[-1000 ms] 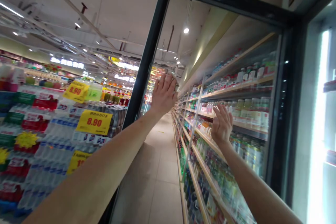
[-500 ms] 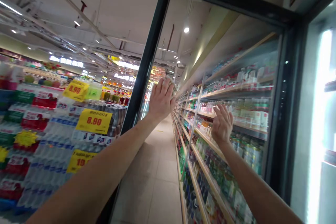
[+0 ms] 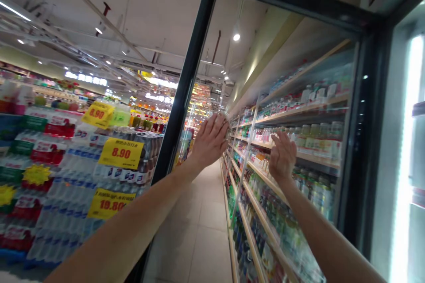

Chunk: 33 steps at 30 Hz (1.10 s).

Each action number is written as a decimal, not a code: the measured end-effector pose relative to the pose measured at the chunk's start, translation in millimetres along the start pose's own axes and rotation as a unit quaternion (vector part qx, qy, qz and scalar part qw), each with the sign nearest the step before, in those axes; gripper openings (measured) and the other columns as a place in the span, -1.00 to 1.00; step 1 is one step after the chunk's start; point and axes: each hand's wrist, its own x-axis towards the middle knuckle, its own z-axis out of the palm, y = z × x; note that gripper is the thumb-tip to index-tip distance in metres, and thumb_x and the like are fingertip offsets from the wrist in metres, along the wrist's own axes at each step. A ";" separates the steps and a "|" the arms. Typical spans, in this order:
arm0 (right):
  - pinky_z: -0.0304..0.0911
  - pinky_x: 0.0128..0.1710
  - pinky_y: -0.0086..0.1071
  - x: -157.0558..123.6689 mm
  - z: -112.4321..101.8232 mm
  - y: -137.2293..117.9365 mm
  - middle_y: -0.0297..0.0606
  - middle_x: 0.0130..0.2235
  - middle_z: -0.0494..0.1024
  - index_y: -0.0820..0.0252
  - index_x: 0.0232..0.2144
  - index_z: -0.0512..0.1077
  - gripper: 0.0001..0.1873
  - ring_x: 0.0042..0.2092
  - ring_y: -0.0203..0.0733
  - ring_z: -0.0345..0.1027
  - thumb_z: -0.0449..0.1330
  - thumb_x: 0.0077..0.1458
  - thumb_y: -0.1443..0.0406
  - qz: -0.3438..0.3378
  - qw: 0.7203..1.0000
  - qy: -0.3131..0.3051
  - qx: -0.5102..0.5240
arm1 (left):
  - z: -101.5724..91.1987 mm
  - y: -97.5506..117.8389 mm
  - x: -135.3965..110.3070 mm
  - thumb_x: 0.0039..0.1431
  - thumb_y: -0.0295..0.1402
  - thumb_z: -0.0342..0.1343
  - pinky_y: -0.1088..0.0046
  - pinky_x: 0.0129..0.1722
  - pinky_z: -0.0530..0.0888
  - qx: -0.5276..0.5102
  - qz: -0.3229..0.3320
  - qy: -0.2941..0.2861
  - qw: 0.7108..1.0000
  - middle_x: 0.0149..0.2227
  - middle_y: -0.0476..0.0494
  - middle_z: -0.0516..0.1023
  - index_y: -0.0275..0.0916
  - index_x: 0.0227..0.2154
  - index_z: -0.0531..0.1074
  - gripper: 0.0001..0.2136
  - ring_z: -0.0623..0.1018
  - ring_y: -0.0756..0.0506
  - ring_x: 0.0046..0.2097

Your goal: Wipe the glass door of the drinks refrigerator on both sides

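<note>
An open glass fridge door [image 3: 299, 75] with a black frame [image 3: 186, 97] stands in front of me. My left hand [image 3: 212, 140] lies flat against the glass near the frame, pressing a small grey cloth [image 3: 226, 120] that peeks out past the fingertips. To its right, my right hand [image 3: 282, 155] rests on the same pane with fingers spread and nothing in it. Shelves of bottled drinks [image 3: 308, 141] show through the glass.
Stacked packs of bottled water [image 3: 73, 185] with yellow price signs [image 3: 120, 153] fill the left side. A tiled aisle [image 3: 202, 225] runs ahead between them and the long drink shelves. The lit fridge interior [image 3: 405, 163] is at the far right.
My left hand has slid down the glass with the cloth, first slightly left, then back right. The right hand has stayed almost in place on the pane.
</note>
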 end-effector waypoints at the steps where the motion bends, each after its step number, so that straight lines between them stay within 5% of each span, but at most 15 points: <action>1: -0.02 0.17 -0.10 0.1 0.0 -0.3 -0.15 0.09 0.40 0.13 -0.01 0.37 -0.57 0.20 -0.11 0.14 -0.13 0.16 0.27 0.006 1.000 -0.003 -0.001 | -0.1 3.5 -1.6 0.21 -0.23 -0.12 0.09 0.22 0.07 -0.002 0.005 -0.005 1.000 0.27 -0.25 0.10 -0.32 0.16 0.15 -0.52 0.02 -0.27 0.30; 6: -0.04 0.18 -0.10 0.0 -0.2 -1.6 -0.15 0.10 0.39 0.13 0.02 0.35 -0.57 0.21 -0.11 0.13 -0.11 0.14 0.29 0.003 1.000 -0.013 -0.004 | 2.0 44.8 -26.0 0.23 -0.23 -0.16 0.15 0.25 0.04 -0.011 0.178 -0.060 0.982 0.29 -0.12 0.05 -0.24 0.18 0.13 -0.53 0.02 -0.22 0.30; 8: -0.05 0.19 -0.11 -0.1 0.1 -1.9 -0.15 0.11 0.38 0.13 0.03 0.34 -0.56 0.21 -0.11 0.12 -0.11 0.14 0.30 0.001 1.000 -0.014 -0.011 | 2.0 43.6 -26.6 0.24 -0.24 -0.18 0.18 0.25 0.03 -0.007 0.205 -0.065 0.976 0.29 -0.09 0.05 -0.21 0.18 0.13 -0.54 0.02 -0.18 0.30; 15: -0.07 0.19 -0.12 0.7 1.8 -0.7 -0.14 0.12 0.36 0.17 0.06 0.31 -0.54 0.21 -0.10 0.10 -0.09 0.14 0.26 -0.005 0.999 -0.020 -0.036 | 0.2 -6.1 1.9 0.21 -0.22 -0.11 0.10 0.22 0.08 0.008 -0.007 0.008 1.000 0.26 -0.27 0.11 -0.33 0.15 0.16 -0.52 0.06 -0.28 0.29; 21: -0.08 0.20 -0.13 1.3 0.6 -1.0 -0.16 0.13 0.35 0.15 0.06 0.32 -0.54 0.22 -0.12 0.09 -0.12 0.15 0.27 0.006 0.999 -0.030 -0.036 | 5.2 49.7 -39.5 0.20 -0.22 -0.11 0.18 0.25 0.05 -0.026 0.215 -0.072 0.974 0.29 -0.13 0.04 -0.25 0.18 0.11 -0.50 -0.01 -0.20 0.31; 23: -0.08 0.20 -0.13 1.0 0.6 -0.8 -0.15 0.13 0.36 0.16 0.06 0.32 -0.54 0.22 -0.12 0.10 -0.13 0.15 0.27 0.002 0.999 -0.026 -0.031 | 5.5 50.1 -42.7 0.22 -0.23 -0.13 0.20 0.25 0.04 -0.029 0.245 -0.076 0.966 0.29 -0.09 0.04 -0.22 0.18 0.11 -0.52 0.00 -0.16 0.31; 29: -0.09 0.20 -0.12 1.4 1.8 -0.4 -0.17 0.13 0.35 0.13 0.06 0.32 -0.54 0.23 -0.13 0.08 -0.13 0.16 0.27 0.016 0.999 -0.033 -0.034 | -0.3 -13.4 -9.7 0.20 -0.23 -0.10 0.09 0.24 0.04 -0.017 -0.023 0.003 1.000 0.27 -0.25 0.09 -0.27 0.17 0.12 -0.52 0.01 -0.24 0.30; 33: -0.11 0.21 -0.13 2.3 2.1 -1.1 -0.19 0.13 0.36 0.12 0.05 0.33 -0.54 0.23 -0.15 0.07 -0.13 0.16 0.27 0.025 0.998 -0.037 -0.034 | -2.6 -1.5 -34.4 0.19 -0.24 -0.08 0.09 0.24 0.04 -0.013 -0.016 -0.005 1.000 0.27 -0.28 0.09 -0.31 0.16 0.14 -0.51 -0.04 -0.27 0.31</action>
